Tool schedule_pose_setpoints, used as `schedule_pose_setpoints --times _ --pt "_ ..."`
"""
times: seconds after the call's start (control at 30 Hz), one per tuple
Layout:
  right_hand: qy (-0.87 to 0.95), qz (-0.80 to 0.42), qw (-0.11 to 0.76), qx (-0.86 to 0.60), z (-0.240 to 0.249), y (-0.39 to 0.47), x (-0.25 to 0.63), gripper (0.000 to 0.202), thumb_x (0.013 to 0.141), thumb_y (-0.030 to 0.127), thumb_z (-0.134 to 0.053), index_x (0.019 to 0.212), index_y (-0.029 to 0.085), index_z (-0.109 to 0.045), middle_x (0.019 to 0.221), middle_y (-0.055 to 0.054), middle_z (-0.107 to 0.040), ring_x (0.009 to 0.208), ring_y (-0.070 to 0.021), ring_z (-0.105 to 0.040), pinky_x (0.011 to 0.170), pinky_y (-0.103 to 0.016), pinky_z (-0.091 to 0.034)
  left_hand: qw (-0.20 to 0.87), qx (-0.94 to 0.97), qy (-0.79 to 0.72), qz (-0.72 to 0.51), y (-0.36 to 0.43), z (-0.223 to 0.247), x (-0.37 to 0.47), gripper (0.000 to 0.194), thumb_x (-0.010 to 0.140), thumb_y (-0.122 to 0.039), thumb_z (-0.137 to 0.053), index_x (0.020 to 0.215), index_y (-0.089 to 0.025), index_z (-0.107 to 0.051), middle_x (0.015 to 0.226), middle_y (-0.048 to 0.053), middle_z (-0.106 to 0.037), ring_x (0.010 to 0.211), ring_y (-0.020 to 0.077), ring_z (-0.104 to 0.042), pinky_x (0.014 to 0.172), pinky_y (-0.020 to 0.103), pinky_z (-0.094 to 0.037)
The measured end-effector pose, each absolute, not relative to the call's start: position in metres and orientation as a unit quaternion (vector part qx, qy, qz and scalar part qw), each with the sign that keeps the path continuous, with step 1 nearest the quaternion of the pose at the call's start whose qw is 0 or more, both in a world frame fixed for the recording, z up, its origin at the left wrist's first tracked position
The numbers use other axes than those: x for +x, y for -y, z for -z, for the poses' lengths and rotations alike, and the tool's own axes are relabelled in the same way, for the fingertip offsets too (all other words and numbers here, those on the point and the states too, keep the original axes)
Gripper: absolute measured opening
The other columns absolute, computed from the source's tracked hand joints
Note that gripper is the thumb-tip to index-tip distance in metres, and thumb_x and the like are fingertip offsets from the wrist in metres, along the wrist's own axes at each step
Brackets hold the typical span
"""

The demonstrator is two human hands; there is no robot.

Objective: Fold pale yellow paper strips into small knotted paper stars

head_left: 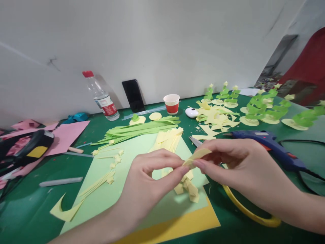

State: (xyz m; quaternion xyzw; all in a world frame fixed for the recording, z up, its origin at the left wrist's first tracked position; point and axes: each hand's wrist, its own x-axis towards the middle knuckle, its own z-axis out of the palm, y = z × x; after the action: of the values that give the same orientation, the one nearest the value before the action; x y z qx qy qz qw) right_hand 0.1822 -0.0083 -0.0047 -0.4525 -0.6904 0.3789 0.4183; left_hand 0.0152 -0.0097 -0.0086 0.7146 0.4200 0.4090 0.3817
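Paper strip (201, 153): near end hidden in the left hand's (152, 176) grip, can't read the fold. Scissors (266, 222) mostly blocked by right hand (241, 166); only blade tip and part of the yellow handle visible. Same hand covers some of the glue gun (254, 135). Black-and-yellow device (37, 150) clipped at left edge, type unclear. Rightmost paper plant (304, 117) blurred, clipped right. Red item (304, 67) far right: clipped, blurry, no ID. Bottle label (106, 105): print too small. Yellow sheet (177, 223) runs out at near edge.
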Motion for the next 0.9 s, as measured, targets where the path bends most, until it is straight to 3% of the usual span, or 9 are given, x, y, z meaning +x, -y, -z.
schedule_pose_setpoints --times 0.2,0.3,0.43,0.53,0.63,0.8,0.9 --pt "0.703 -0.339 0.435 -0.45 0.008 0.008 0.181 0.012 0.07 0.017 -0.06 0.059 0.02 -0.063 0.051 0.002 -0.062 0.045 -0.0098 -0.051 0.038 -0.017 -0.04 0.389 0.714 -0.412 -0.412 0.009 0.01 0.015 0.017 0.074 -0.013 -0.065 0.058 -0.018 -0.069 0.059 -0.001 -0.064 0.054 0.0101 -0.056 0.052 0.018 -0.045" --pt "0.755 -0.256 0.442 -0.411 0.011 0.01 0.182 0.013 0.074 0.014 -0.058 0.063 0.019 -0.063 0.052 0.001 -0.062 0.044 -0.0089 -0.052 0.04 -0.017 -0.041 0.407 0.703 -0.417 -0.407 0.009 0.009 0.014 0.018 0.074 -0.015 -0.064 0.058 -0.017 -0.069 0.059 -0.001 -0.065 0.055 0.0102 -0.057 0.053 0.018 -0.045" --pt "0.837 -0.052 0.451 -0.305 0.02 0.009 0.19 0.017 0.083 0.011 -0.05 0.083 0.021 -0.064 0.069 -0.001 -0.069 0.058 -0.0104 -0.061 0.052 -0.019 -0.046 0.467 0.665 -0.421 -0.402 0.007 0.008 0.013 0.018 0.075 -0.018 -0.063 0.058 -0.018 -0.069 0.059 -0.001 -0.065 0.057 0.011 -0.056 0.056 0.019 -0.046" --pt "0.88 0.059 0.396 -0.255 0.029 0.004 0.199 0.022 0.086 0.013 -0.047 0.103 0.023 -0.057 0.082 -0.003 -0.071 0.068 -0.0137 -0.063 0.06 -0.024 -0.046 0.532 0.625 -0.428 -0.378 0.005 0.009 0.012 0.016 0.074 -0.02 -0.062 0.06 -0.018 -0.069 0.06 0.0 -0.065 0.058 0.0118 -0.056 0.055 0.02 -0.045" --pt "0.905 0.109 0.338 -0.236 0.036 0.0 0.206 0.025 0.089 0.016 -0.043 0.113 0.021 -0.051 0.082 -0.005 -0.07 0.066 -0.0164 -0.06 0.059 -0.03 -0.042 0.579 0.583 -0.446 -0.355 0.003 0.01 0.011 0.014 0.071 -0.02 -0.062 0.058 -0.017 -0.069 0.057 0.0 -0.063 0.055 0.0116 -0.053 0.052 0.02 -0.043" --pt "0.899 0.118 0.359 -0.222 0.037 0.0 0.21 0.033 0.096 0.017 -0.021 0.108 0.02 -0.052 0.078 -0.006 -0.068 0.072 -0.0176 -0.06 0.061 -0.033 -0.04 0.649 0.544 -0.427 -0.317 0.003 0.011 0.011 0.015 0.072 -0.022 -0.062 0.058 -0.017 -0.066 0.057 -0.001 -0.061 0.055 0.01 -0.052 0.056 0.019 -0.043" --pt "0.908 0.111 0.351 -0.2 0.028 -0.003 0.207 0.022 0.093 0.015 -0.036 0.093 0.018 -0.058 0.07 -0.003 -0.067 0.061 -0.0132 -0.059 0.054 -0.027 -0.041 0.645 0.558 -0.419 -0.313 0.001 0.011 0.012 0.021 0.078 -0.025 -0.058 0.06 -0.016 -0.062 0.057 -0.002 -0.057 0.058 0.0096 -0.052 0.06 0.018 -0.043"
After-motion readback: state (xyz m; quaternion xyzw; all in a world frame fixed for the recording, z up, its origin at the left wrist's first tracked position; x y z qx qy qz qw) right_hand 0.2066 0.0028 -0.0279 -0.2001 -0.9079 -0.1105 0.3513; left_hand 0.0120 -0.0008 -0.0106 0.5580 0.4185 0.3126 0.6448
